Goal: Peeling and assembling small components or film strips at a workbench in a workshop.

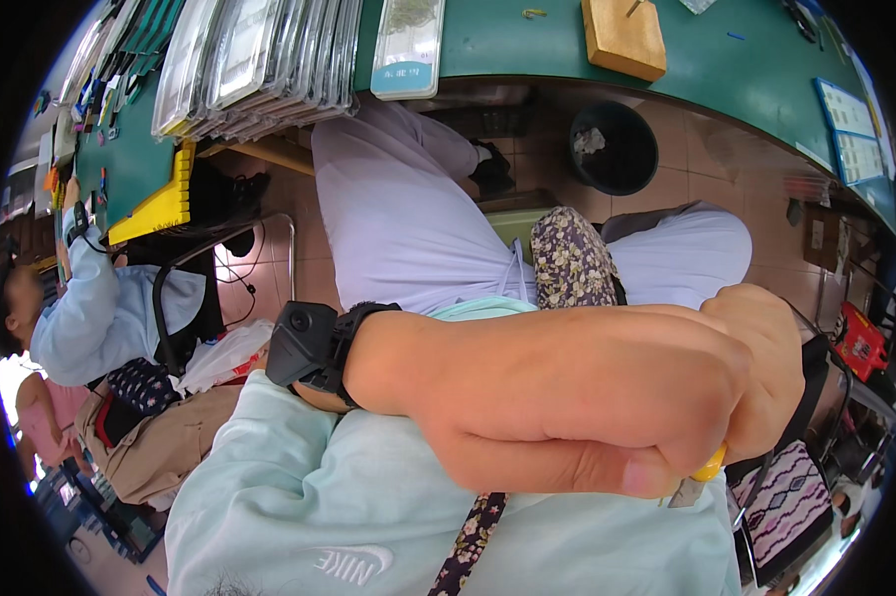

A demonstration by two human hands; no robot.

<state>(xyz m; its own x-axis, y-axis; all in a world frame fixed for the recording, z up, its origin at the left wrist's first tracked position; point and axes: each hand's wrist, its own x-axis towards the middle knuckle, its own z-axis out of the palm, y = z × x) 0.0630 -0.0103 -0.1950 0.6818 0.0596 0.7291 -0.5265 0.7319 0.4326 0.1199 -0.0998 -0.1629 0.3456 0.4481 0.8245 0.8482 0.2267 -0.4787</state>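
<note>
My left hand [567, 387] is held close to my chest, closed in a fist with the thumb pressed against the bent fingers. A black strap with a small camera [309, 336] sits round that wrist. What the fist holds, if anything, is hidden. Right behind it and touching it is my right hand [760, 368], also closed and partly covered. Between the two hands a small yellow-handled utility knife [710, 465] shows, its short metal blade pointing down beside my left thumb. It lies against my right fingers; most of it is out of sight.
Ahead is a green table [507, 45] bearing stacked clear plastic cases [259, 60], a single flat case [408, 45] and a wooden block [623, 38]. A dark bin [615, 149] stands beneath. At left a person in light blue [100, 308] sits by a yellow board [155, 204].
</note>
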